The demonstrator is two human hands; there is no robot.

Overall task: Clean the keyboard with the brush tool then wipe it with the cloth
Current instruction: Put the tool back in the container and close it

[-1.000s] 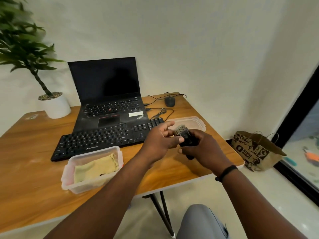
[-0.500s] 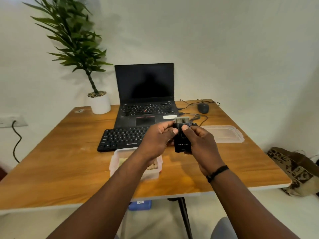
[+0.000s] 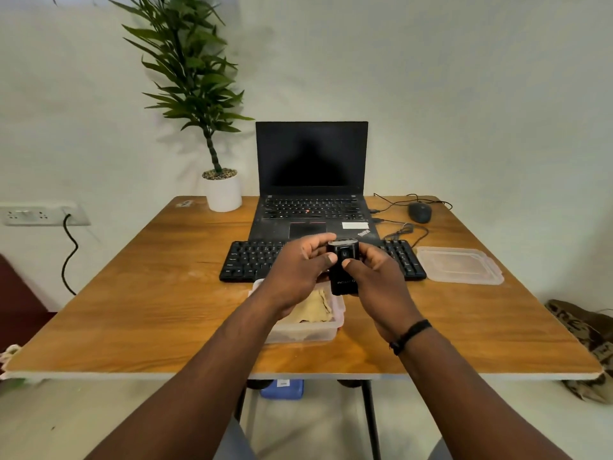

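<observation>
We've got both hands up | left hand point(image 3: 300, 270) and right hand point(image 3: 378, 277) gripping the brush tool point(image 3: 343, 265) just above the keyboard point(image 3: 252, 260) | cloth point(image 3: 315, 308) in its tub just before the keyboard

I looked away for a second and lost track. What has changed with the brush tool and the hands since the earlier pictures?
The bristles that stood out of the top of the black block-shaped brush tool earlier no longer show; a smooth grey top sits there instead. Both the left hand and the right hand keep gripping it above the clear plastic tub. The black keyboard lies untouched.
</observation>
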